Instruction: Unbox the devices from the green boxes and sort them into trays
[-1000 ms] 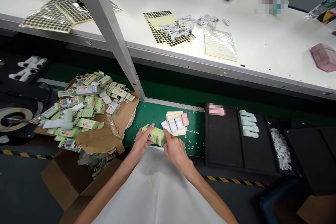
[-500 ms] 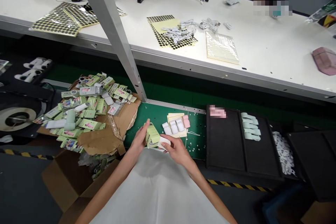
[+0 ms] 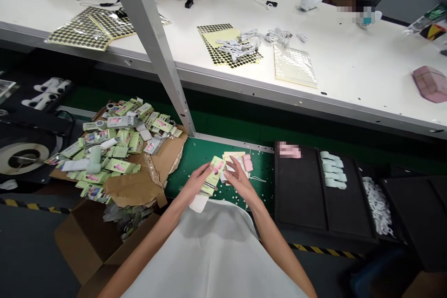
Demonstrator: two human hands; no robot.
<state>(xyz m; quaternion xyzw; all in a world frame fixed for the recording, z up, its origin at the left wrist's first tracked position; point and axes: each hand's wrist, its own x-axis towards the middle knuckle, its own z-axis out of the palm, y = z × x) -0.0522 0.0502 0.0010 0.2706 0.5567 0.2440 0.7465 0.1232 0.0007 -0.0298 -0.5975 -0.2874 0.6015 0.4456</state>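
My left hand (image 3: pixel 196 182) grips a small light-green printed box (image 3: pixel 212 178) with a pink picture on its face. A white flap-like piece (image 3: pixel 199 203) sticks out at the box's near end. Close to the box's right edge is my right hand (image 3: pixel 240 180), its thumb and fingers apart; whether the fingertips touch the box I cannot tell. Behind that hand, white rounded pieces are mostly hidden, while a pink one (image 3: pixel 247 163) beside them shows. They lie on pale sheets (image 3: pixel 233 154) on the green perforated surface (image 3: pixel 192 153).
On the left, many green boxes (image 3: pixel 118 165) are heaped on torn cardboard (image 3: pixel 139 191). A black tray (image 3: pixel 300 191) at right holds mint-green pieces (image 3: pixel 333 170). A metal post (image 3: pixel 150 32) rises before the white shelf (image 3: pixel 335 51), which carries cables (image 3: pixel 240 46) and sticker sheets (image 3: pixel 91 25).
The green box has turned and moved up and right, now showing its pink picture. My right hand has left the white piece at the box's end and moved up toward the rounded pieces.
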